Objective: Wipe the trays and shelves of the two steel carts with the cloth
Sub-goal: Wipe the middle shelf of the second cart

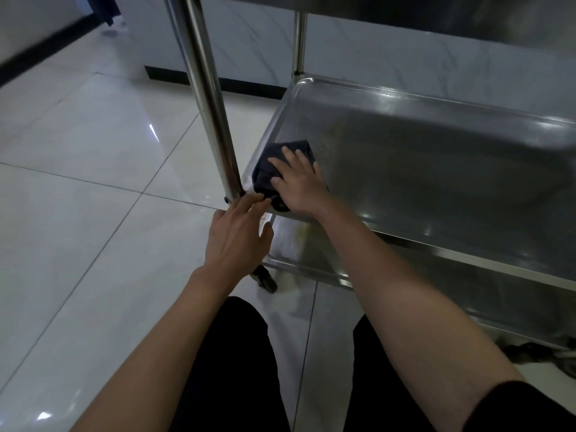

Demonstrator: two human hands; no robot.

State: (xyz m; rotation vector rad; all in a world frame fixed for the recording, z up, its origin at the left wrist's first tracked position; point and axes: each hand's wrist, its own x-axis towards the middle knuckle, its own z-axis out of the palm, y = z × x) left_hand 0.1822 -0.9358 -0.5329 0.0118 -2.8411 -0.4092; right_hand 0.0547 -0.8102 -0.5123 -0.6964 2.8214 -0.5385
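My right hand point(297, 185) presses the cloth point(274, 173) flat on the middle tray point(436, 157), near corner by the post point(212, 98). Left hand point(238, 235), fingers loose, touches the rim. Next, prob. sweep across w/ steady pressure.

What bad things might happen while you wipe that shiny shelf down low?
The cart stands on a caster wheel, so pushing hard with the right hand on the cloth might make it roll away. The left hand has fingers by the post at the middle tray's corner, where the cloth could bump or pinch them. The tray above hangs overhead, so rising quickly might mean a bumped head.
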